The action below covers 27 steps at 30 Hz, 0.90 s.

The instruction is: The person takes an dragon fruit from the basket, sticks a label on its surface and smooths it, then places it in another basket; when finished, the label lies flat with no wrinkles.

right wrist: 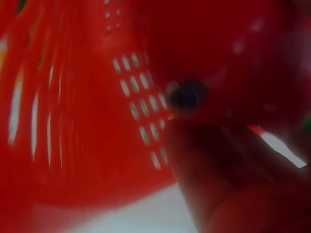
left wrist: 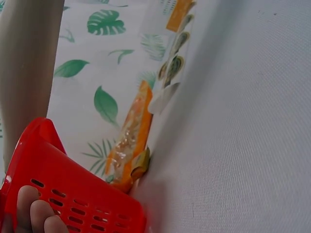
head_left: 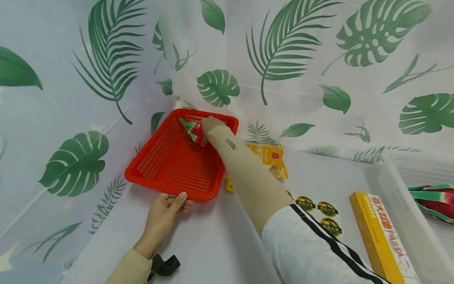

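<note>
A red plastic basket [head_left: 173, 169] with slotted sides sits near the corner in the head view. My left hand [head_left: 159, 219] grips its near rim, thumb over the edge; in the left wrist view, fingers [left wrist: 41, 213] curl against the basket's slotted wall [left wrist: 77, 184]. Reaching into the back of the basket, my right hand [head_left: 210, 128] holds a dragon fruit [head_left: 195, 132] with green-tipped scales. The right wrist view has the fruit's red skin [right wrist: 218, 53] close up, its dark round end beside my fingers. Part of the right hand is hidden behind the forearm.
An orange food packet [head_left: 276, 159] and a small yellow item [head_left: 229, 184] lie right of the basket. Several round stickers [head_left: 330, 209], a yellow pasta box [head_left: 377, 232] and a whitish bin [head_left: 408, 209] holding another dragon fruit [head_left: 434, 201] are farther right. Leaf-patterned cloth [head_left: 244, 114] rises behind.
</note>
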Each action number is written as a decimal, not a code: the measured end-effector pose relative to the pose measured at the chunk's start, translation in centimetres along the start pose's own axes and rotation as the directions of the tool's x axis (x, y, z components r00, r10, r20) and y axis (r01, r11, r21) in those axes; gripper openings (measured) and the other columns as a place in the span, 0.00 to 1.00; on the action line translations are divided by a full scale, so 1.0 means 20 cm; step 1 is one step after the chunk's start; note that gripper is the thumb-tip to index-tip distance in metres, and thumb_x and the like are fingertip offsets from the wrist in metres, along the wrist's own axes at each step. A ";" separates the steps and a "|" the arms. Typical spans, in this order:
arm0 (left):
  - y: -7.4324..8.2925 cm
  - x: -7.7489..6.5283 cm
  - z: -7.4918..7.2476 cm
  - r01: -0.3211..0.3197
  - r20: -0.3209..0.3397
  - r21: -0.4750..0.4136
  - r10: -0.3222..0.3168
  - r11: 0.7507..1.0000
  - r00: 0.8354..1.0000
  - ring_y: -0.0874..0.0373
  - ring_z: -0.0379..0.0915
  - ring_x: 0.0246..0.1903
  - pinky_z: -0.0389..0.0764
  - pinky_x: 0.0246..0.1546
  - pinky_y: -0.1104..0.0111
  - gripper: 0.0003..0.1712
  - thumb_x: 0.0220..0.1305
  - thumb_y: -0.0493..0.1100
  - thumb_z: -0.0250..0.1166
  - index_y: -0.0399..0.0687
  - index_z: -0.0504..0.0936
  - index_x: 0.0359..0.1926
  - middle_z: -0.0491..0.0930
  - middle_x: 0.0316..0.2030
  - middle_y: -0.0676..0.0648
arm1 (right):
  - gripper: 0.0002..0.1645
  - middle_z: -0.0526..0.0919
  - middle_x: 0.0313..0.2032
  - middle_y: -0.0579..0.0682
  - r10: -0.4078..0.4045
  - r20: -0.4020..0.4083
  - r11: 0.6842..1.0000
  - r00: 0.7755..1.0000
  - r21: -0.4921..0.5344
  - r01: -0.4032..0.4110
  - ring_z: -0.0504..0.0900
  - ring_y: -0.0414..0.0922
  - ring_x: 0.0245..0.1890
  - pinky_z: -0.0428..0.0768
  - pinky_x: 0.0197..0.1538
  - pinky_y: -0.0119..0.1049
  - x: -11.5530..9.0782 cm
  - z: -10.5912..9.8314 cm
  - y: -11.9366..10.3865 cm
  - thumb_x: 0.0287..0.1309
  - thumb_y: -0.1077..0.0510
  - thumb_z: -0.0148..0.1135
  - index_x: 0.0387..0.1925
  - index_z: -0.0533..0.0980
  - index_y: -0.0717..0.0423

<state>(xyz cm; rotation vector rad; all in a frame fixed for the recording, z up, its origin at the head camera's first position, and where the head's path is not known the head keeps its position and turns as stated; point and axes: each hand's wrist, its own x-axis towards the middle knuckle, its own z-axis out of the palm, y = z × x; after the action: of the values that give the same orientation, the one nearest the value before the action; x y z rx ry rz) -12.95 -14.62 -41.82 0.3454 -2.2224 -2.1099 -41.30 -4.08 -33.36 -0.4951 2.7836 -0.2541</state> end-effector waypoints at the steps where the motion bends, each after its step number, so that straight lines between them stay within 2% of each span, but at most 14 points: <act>1: 0.00 0.00 0.00 -0.003 -0.001 -0.007 0.003 1.000 1.000 0.55 0.87 0.38 0.86 0.45 0.70 0.17 0.75 0.44 0.64 0.33 0.76 0.52 0.90 0.38 0.42 | 0.35 0.80 0.54 0.47 0.014 0.007 0.999 1.000 0.034 -0.014 0.78 0.47 0.53 0.84 0.57 0.43 0.01 0.01 0.00 0.50 0.53 0.83 0.58 0.75 0.46; 4: 0.00 -0.01 0.00 -0.009 -0.006 -0.025 0.009 1.000 1.000 0.56 0.87 0.37 0.86 0.44 0.70 0.16 0.75 0.44 0.64 0.33 0.77 0.51 0.90 0.37 0.43 | 0.38 0.80 0.54 0.46 0.048 0.015 0.992 0.999 0.115 -0.050 0.78 0.47 0.53 0.84 0.58 0.45 0.01 0.03 0.00 0.47 0.53 0.85 0.58 0.74 0.45; 6: -0.01 -0.01 0.01 -0.016 -0.006 -0.039 0.016 0.999 1.000 0.56 0.87 0.37 0.87 0.44 0.69 0.16 0.75 0.43 0.64 0.32 0.77 0.51 0.90 0.36 0.44 | 0.38 0.81 0.53 0.47 0.038 -0.002 0.992 0.999 0.124 -0.038 0.79 0.48 0.52 0.85 0.57 0.45 0.01 0.04 0.00 0.46 0.53 0.86 0.57 0.75 0.45; 12: -0.01 0.01 0.00 -0.026 -0.008 -0.045 0.026 0.999 1.000 0.57 0.87 0.36 0.87 0.43 0.70 0.17 0.75 0.44 0.64 0.33 0.76 0.51 0.90 0.34 0.49 | 0.38 0.83 0.50 0.47 -0.046 -0.042 0.997 0.998 0.059 0.048 0.81 0.47 0.49 0.85 0.55 0.41 0.00 0.02 0.01 0.45 0.51 0.86 0.57 0.77 0.48; 22: -0.01 0.00 -0.01 0.007 -0.020 -0.013 -0.007 1.000 1.000 0.58 0.88 0.39 0.86 0.46 0.70 0.17 0.74 0.46 0.66 0.35 0.79 0.51 0.91 0.36 0.49 | 0.37 0.84 0.46 0.44 -0.096 -0.037 0.988 0.995 0.120 0.100 0.83 0.43 0.46 0.86 0.53 0.37 -0.11 -0.04 0.03 0.42 0.46 0.87 0.52 0.77 0.47; 27: -0.01 0.01 -0.01 0.013 -0.023 -0.006 -0.013 1.000 1.000 0.58 0.88 0.39 0.86 0.46 0.71 0.19 0.74 0.47 0.65 0.35 0.78 0.52 0.91 0.37 0.50 | 0.37 0.84 0.46 0.45 -0.143 -0.076 0.985 0.987 0.084 0.149 0.81 0.44 0.46 0.84 0.52 0.36 -0.19 -0.06 0.04 0.44 0.42 0.85 0.52 0.77 0.50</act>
<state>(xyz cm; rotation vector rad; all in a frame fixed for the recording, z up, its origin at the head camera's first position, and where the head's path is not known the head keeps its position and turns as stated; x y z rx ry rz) -13.01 -14.90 -42.02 0.3831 -2.2074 -2.1075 -38.64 -1.84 -31.38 -0.6817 2.7915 -0.4346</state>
